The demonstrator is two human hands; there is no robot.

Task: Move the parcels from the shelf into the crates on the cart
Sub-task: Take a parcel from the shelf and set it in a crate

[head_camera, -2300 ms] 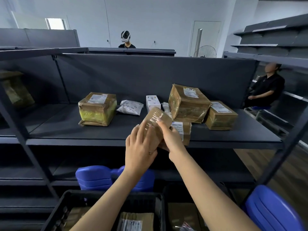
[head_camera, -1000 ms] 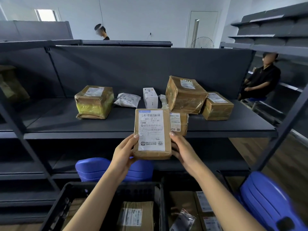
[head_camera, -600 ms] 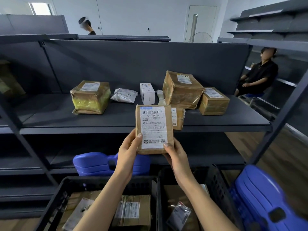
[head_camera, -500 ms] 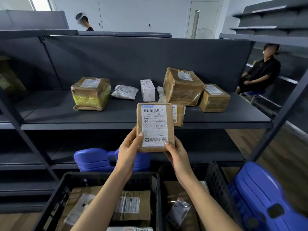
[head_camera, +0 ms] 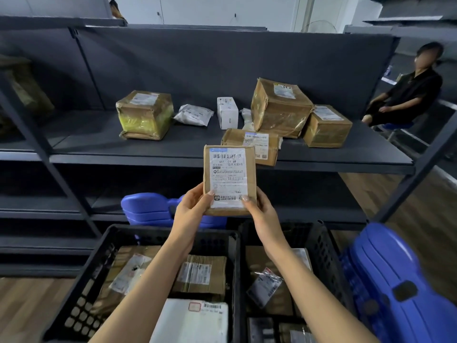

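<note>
Left crate point(head_camera: 138, 230) and right crate point(head_camera: 309, 226) hold packages point(head_camera: 201, 273), over wood floor point(head_camera: 24, 305). Left hand point(head_camera: 190, 209) and right hand point(head_camera: 262, 211) grip the lower corners of the parcel point(head_camera: 228, 179), upright above the crates' far rims, before the shelf point(head_camera: 99, 139). Boxes point(head_camera: 144, 115) lie on the shelf; a person point(head_camera: 408, 95) sits far right.

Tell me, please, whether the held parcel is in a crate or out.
Out: left hand and right hand hold the brown parcel upright above the black crates, label facing the camera.
</note>
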